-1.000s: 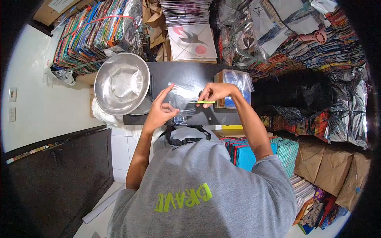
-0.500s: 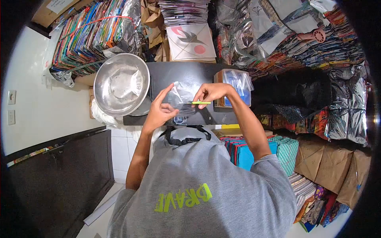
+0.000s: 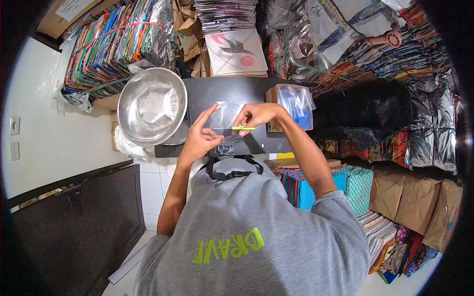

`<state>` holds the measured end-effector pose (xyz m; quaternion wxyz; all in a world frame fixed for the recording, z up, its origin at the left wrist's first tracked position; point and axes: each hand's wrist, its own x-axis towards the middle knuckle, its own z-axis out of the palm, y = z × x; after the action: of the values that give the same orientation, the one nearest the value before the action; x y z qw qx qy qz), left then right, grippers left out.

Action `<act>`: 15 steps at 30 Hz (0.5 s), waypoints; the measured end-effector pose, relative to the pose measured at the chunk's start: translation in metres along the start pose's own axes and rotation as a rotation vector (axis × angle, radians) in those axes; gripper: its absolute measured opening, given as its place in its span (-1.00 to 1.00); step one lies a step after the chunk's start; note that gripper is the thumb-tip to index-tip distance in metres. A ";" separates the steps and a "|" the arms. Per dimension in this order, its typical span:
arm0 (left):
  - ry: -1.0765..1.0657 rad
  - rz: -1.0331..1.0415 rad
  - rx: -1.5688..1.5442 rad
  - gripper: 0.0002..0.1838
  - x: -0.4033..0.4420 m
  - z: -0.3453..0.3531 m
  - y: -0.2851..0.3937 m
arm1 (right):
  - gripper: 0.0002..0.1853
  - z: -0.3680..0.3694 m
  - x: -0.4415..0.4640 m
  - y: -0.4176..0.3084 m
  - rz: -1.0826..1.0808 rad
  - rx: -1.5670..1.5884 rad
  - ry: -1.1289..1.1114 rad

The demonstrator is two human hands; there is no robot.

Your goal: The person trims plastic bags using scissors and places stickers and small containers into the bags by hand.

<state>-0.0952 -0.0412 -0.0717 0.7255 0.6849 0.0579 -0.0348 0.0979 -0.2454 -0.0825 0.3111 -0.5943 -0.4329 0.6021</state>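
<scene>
Layout, referenced to the person (image 3: 276,237): the table (image 3: 212,90) is directly in front. The bowl (image 3: 129,109) is positioned at the table's left end; the box (image 3: 271,98) is at the right, with plastic sleeves (image 3: 296,104) in it. Behind the table—at its far side—is the sheet stack (image 3: 237,52). The packet bundle (image 3: 118,44) is left of this stack, beyond the bowl; crumpled paper (image 3: 187,32) lies between bundle and stack. The low cabinet (image 3: 74,222) is on the left, below the wall sockets (image 3: 15,134). Folded bags (image 3: 306,190) are on the right, nearer than the box—wrapped parcels (image 3: 410,197) lie farther right.
</scene>
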 end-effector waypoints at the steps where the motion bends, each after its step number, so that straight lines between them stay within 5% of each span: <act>1: -0.006 0.001 0.019 0.01 0.000 -0.001 0.000 | -0.56 0.001 0.000 -0.002 0.000 0.001 0.002; 15: -0.010 0.036 0.019 0.00 -0.011 -0.014 -0.001 | -0.59 0.017 0.023 -0.015 0.015 -0.040 0.052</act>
<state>-0.1067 -0.0280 -0.0717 0.7197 0.6925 0.0416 -0.0255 0.0765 -0.2209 -0.0809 0.3059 -0.6190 -0.4322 0.5800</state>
